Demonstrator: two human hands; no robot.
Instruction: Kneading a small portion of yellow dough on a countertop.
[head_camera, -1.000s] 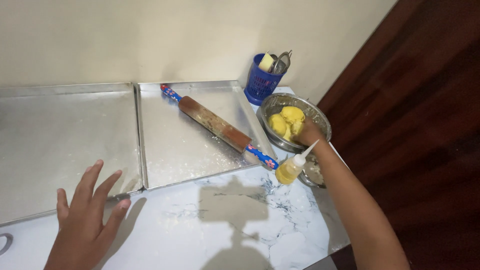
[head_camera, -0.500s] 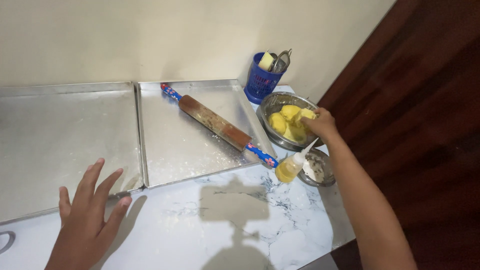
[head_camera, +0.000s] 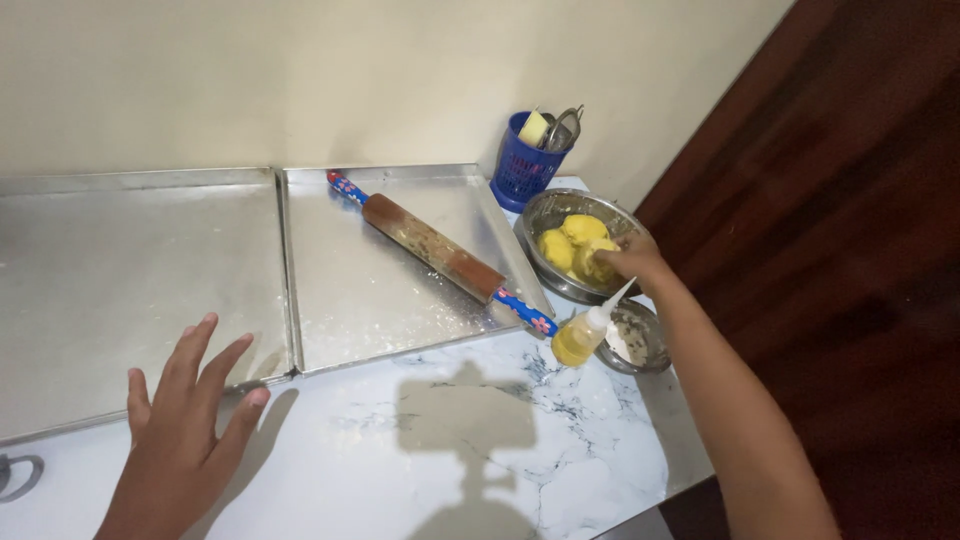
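Several yellow dough balls (head_camera: 575, 245) sit in a round steel bowl (head_camera: 545, 215) at the far right of a white marbled table (head_camera: 430, 450). The right hand (head_camera: 632, 255) reaches into this bowl, its grip closed on the nearest dough ball at the bowl's right side (fingertips pressed into the dough, the ball not lifted clear).

Just in front of the bowl stands a small squeeze bottle (head_camera: 582, 338) of yellow liquid with a pointed white nozzle, tilted toward the hand. Beside the bottle, to its right, is a smaller steel dish (head_camera: 648, 352) holding something pale and powdery. Behind the bowl, against the cream wall, a blue perforated holder (head_camera: 522, 170) carries a few utensils, among them what look like metal scissors.

Left of the bowl, two shallow metal trays lie side by side. On the right tray (head_camera: 380, 300) a wooden rolling pin (head_camera: 435, 248) with blue patterned handles lies diagonally, its near handle resting at the tray's corner close to the bottle. The left tray (head_camera: 120, 280) is lightly dusted.

The left hand (head_camera: 180, 420) is at the lower left, fingers spread wide apart and holding nothing, its fingertips at the front edge of the left tray.
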